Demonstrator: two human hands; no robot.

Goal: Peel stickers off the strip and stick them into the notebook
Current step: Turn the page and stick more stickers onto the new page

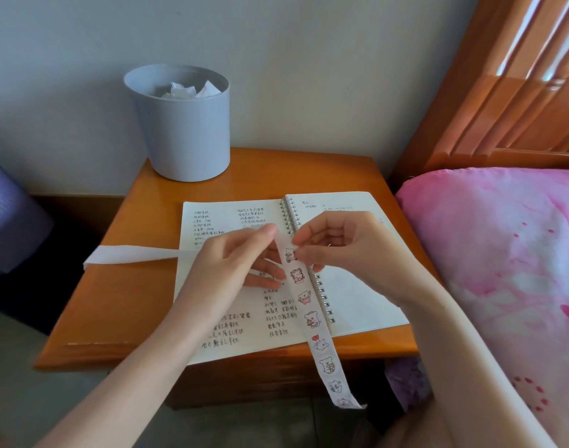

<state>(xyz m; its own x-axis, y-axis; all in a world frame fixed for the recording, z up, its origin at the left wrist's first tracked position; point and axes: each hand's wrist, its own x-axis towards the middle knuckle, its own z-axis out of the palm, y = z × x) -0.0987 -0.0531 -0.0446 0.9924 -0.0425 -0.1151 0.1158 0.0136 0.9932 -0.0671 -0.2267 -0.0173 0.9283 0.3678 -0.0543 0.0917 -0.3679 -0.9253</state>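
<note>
Thin paper sticker strip (305, 305), at least seven cartoon stickers, hangs over one open spiral-bound notebook (357, 305). Left hand (241, 253) pinches its top; right hand (344, 244) curled, pinching top sticker (289, 254).

Sticker strip (310, 318): long narrow white backing, single row of cartoon animal stickers, printed side up. Held up over notebook (357, 305), bent sharply at its top end just above the binding. Stickered part slanting down toward near right, past the front edge of table (121, 286), tail hanging free. Bare white part running left over left page and past table's left side. Notebook: spiral-bound, open flat on table, white pages, handwriting in columns on left page, few lines at top of right page.
</note>
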